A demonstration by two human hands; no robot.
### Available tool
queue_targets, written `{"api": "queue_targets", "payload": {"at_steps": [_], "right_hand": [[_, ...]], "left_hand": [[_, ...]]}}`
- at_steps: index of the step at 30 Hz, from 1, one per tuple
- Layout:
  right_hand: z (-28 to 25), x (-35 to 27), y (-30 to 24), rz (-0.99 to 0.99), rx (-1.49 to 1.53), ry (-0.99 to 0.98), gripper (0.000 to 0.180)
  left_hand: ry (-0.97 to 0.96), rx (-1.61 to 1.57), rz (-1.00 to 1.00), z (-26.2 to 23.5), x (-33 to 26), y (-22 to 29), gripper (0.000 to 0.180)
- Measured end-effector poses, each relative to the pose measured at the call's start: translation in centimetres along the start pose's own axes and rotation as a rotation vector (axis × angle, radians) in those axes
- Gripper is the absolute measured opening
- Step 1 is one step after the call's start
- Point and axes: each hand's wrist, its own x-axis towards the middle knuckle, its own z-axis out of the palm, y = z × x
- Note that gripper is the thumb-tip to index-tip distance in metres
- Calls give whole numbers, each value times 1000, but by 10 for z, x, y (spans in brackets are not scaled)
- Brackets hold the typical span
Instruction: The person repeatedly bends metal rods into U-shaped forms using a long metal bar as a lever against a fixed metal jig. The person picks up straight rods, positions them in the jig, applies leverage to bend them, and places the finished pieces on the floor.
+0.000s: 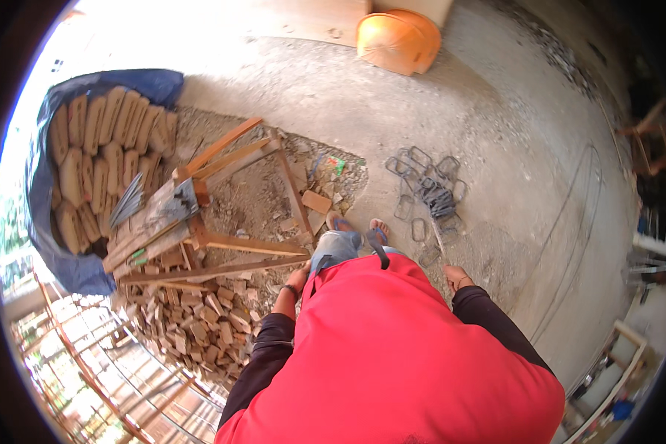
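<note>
My right hand (457,277), beside my hip, is closed around the near end of a thin rod (439,240). From there the rod slants down toward a pile of dark rectangular rebar stirrups (438,196) on the concrete floor. Loose stirrups lie spread about the pile. My left hand (298,278) hangs by my left thigh, close to the legs of a wooden sawhorse-like bench (155,222); its fingers are too small and partly hidden to read. Grey metal pieces (128,200) rest on the bench top.
Stacked paper sacks (111,126) stand at the left, wrapped in a blue tarp (44,214). Broken bricks (192,322) are heaped below the bench. An orange basin (399,41) sits at the far wall. Long thin wires (570,200) lie on the floor at right.
</note>
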Motion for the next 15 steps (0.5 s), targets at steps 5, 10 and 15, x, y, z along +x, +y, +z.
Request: {"api": "queue_targets", "payload": {"at_steps": [5, 10, 15], "right_hand": [[1, 17, -60, -10, -142, -5, 50], [24, 9, -132, -257, -282, 11, 50], [43, -4, -222, -557, -735, -37, 46]], "left_hand": [[1, 155, 151, 1, -33, 38, 60], [149, 142, 453, -23, -52, 102, 56], [115, -284, 799, -70, -108, 200, 43]]}}
